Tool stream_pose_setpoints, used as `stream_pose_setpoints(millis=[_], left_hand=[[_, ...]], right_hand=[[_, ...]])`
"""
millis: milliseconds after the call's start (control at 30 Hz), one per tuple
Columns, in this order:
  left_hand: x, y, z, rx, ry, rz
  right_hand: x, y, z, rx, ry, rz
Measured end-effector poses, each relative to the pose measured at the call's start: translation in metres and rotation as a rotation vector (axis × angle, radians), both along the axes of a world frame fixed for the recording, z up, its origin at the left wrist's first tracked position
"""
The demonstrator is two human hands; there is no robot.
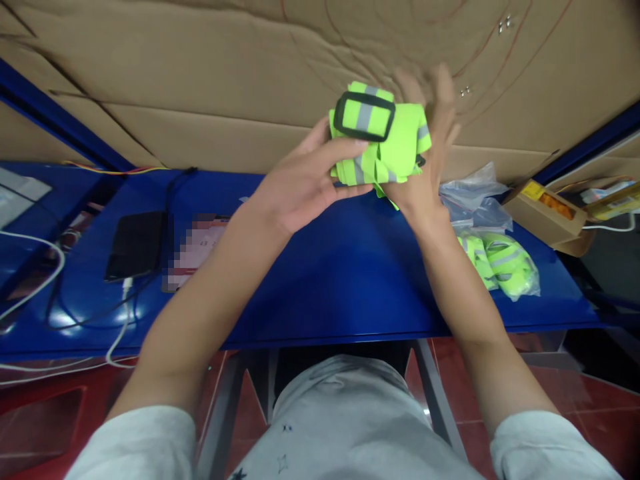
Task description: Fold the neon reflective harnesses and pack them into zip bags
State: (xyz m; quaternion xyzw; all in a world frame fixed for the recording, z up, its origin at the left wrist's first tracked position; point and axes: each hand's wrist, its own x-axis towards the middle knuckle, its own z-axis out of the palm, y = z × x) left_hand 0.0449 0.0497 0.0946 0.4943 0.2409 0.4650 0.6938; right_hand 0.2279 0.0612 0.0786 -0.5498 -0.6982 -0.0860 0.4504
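Observation:
A folded bundle of neon-yellow reflective strap (pixel 403 137) with grey stripes is up in front of me, above the far part of the blue table. A black rectangular buckle (pixel 364 117) frames one band on its near-left face. My left hand (pixel 313 173) is closed on the bundle's left side, thumb across the front below the buckle. At the bundle's right edge is my right hand (pixel 433 133), its fingers pointing up and apart, blurred by motion. The bundle overlaps part of its palm, and I cannot tell how firmly they touch. A short strap end dangles beneath.
Bagged neon-yellow straps (pixel 510 263) lie on the blue table (pixel 330 280) at right, near clear plastic bags (pixel 475 197) and an open cardboard box (pixel 547 213). A black phone (pixel 135 245) with a white cable sits left. Brown cardboard (pixel 210 73) walls the back.

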Motion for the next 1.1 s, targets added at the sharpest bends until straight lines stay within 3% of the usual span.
stream_pose_setpoints(millis=[67,133,267,367,500,600,667,767,867,967,1100], left_hand=[[0.002,0.015,-0.01,-0.099,-0.019,0.026],[0.002,0.03,-0.02,-0.144,-0.046,0.025],[-0.004,0.047,-0.032,-0.062,-0.05,-0.058],[-0.009,0.047,-0.034,-0.011,-0.002,-0.09],[-0.01,0.044,-0.033,0.026,0.056,-0.094],[-0.008,0.042,-0.032,0.027,0.063,-0.11],[-0.008,0.041,-0.032,0.017,0.067,-0.136],[-0.008,0.04,-0.035,0.037,0.108,-0.16],[-0.007,0.037,-0.043,0.124,0.172,-0.177],[-0.006,0.032,-0.047,0.25,0.232,-0.218],[-0.009,0.026,-0.042,0.329,0.249,-0.21]], right_hand=[[0.006,0.006,0.002,-0.183,0.033,0.093],[0.017,0.017,-0.002,-0.312,0.1,0.289],[0.036,0.032,-0.011,-0.586,0.363,0.791],[0.038,0.029,-0.009,-0.717,0.666,0.969],[0.03,0.024,0.001,-0.737,0.948,0.902],[0.025,0.023,0.005,-0.696,1.028,0.802],[0.021,0.023,0.005,-0.687,1.053,0.82],[0.017,0.022,0.003,-0.664,1.048,0.9],[0.014,0.022,0.005,-0.627,0.982,0.891],[0.014,0.021,0.011,-0.589,0.902,0.843],[0.017,0.016,0.02,-0.489,0.771,0.679]])
